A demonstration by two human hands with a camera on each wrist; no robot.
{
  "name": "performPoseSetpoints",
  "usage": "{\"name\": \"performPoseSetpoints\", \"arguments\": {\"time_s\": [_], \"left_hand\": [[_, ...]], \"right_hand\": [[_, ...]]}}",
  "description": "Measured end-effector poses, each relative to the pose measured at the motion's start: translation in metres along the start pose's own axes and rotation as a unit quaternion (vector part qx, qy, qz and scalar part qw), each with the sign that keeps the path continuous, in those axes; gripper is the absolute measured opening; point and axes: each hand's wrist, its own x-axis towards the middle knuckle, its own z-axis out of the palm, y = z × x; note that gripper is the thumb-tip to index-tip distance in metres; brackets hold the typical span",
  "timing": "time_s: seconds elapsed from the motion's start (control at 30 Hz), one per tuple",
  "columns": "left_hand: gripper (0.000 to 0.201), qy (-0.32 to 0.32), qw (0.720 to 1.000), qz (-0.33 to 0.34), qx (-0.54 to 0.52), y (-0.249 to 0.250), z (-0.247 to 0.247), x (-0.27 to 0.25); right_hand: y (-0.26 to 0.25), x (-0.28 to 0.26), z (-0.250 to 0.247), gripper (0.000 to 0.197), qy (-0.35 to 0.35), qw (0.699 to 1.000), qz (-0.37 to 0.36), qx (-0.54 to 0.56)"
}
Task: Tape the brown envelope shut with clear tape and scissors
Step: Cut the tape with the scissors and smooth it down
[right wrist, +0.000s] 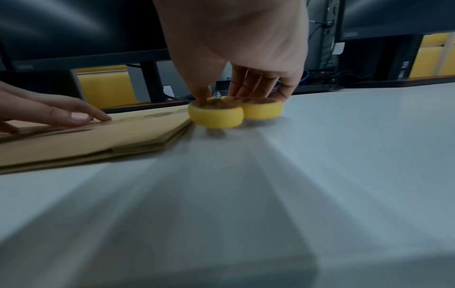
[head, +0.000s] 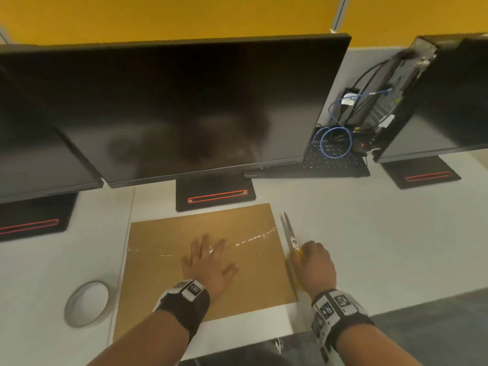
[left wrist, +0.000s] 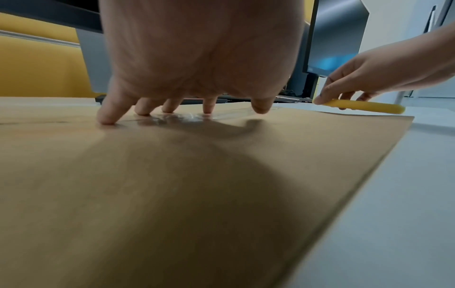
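The brown envelope [head: 163, 281] lies flat on the white desk, with a strip of clear tape [head: 253, 240] running across its upper part. My left hand [head: 211, 256] lies spread and flat on the envelope, fingertips pressing on the tape strip [left wrist: 177, 117]. The yellow-handled scissors [head: 290, 233] lie on the desk just off the envelope's right edge, blades closed and pointing away. My right hand [head: 306, 253] reaches down on their handles; in the right wrist view the thumb dips into one yellow loop [right wrist: 216, 115] and the fingers into the other.
A roll of clear tape [head: 87, 303] lies flat on the desk left of the envelope. Three dark monitors stand behind; the middle one's stand [head: 215, 194] is just beyond the envelope. A keyboard [head: 332, 162] and cables sit at the back right. The desk's front edge [head: 264, 339] is near my wrists.
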Motion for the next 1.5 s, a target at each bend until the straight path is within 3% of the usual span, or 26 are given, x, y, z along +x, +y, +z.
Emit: {"name": "performPoseSetpoints", "arguments": {"time_s": [0.23, 0.57, 0.67, 0.73, 0.87, 0.97, 1.03, 1.1, 1.23, 1.27, 1.3, 1.4, 1.5], "left_hand": [[0.074, -0.002, 1.000, -0.005, 0.003, 0.001, 0.002, 0.000], [0.072, -0.005, 1.000, -0.004, 0.028, 0.001, 0.002, -0.003], [0.065, 0.017, 0.999, 0.005, 0.043, -0.004, 0.003, -0.002], [0.063, 0.022, 0.998, 0.028, 0.055, -0.010, 0.004, -0.005], [0.069, -0.005, 0.994, 0.089, 0.064, -0.023, 0.002, -0.015], [0.059, -0.031, 0.994, 0.083, 0.060, -0.038, 0.007, -0.018], [0.058, -0.009, 0.995, 0.083, 0.050, -0.047, 0.004, -0.020], [0.072, -0.014, 0.995, 0.096, 0.026, -0.057, 0.001, -0.019], [0.092, -0.006, 0.997, 0.068, 0.037, -0.070, 0.001, -0.017], [0.091, -0.035, 0.998, 0.040, 0.036, -0.070, 0.004, -0.018], [0.090, -0.022, 0.999, 0.017, 0.024, -0.069, 0.001, -0.021], [0.117, 0.021, 0.999, -0.024, -0.020, -0.076, 0.002, -0.017], [0.132, 0.009, 0.996, -0.083, -0.031, -0.080, -0.005, -0.016]], "right_hand": [[0.020, 0.000, -0.002, 0.029, -0.015, 0.999, 0.002, -0.048], [0.012, -0.004, -0.003, 0.035, 0.035, 0.995, -0.030, -0.085], [-0.007, -0.005, 0.000, 0.032, 0.035, 0.990, -0.111, -0.083], [-0.025, -0.007, 0.007, 0.028, -0.012, 0.979, -0.183, -0.086], [-0.069, -0.016, 0.032, 0.043, -0.128, 0.924, -0.351, -0.083], [-0.098, -0.023, 0.052, 0.051, -0.214, 0.888, -0.394, -0.105], [-0.105, -0.024, 0.062, 0.061, -0.243, 0.877, -0.393, -0.129], [-0.103, -0.024, 0.068, 0.066, -0.251, 0.874, -0.386, -0.153], [-0.089, -0.024, 0.072, 0.062, -0.231, 0.904, -0.320, -0.163], [-0.089, -0.025, 0.071, 0.066, -0.220, 0.910, -0.307, -0.170], [-0.090, -0.025, 0.068, 0.073, -0.218, 0.918, -0.281, -0.174], [-0.090, -0.018, 0.063, 0.109, -0.202, 0.935, -0.240, -0.166], [-0.090, -0.013, 0.058, 0.128, -0.221, 0.946, -0.182, -0.153]]}}
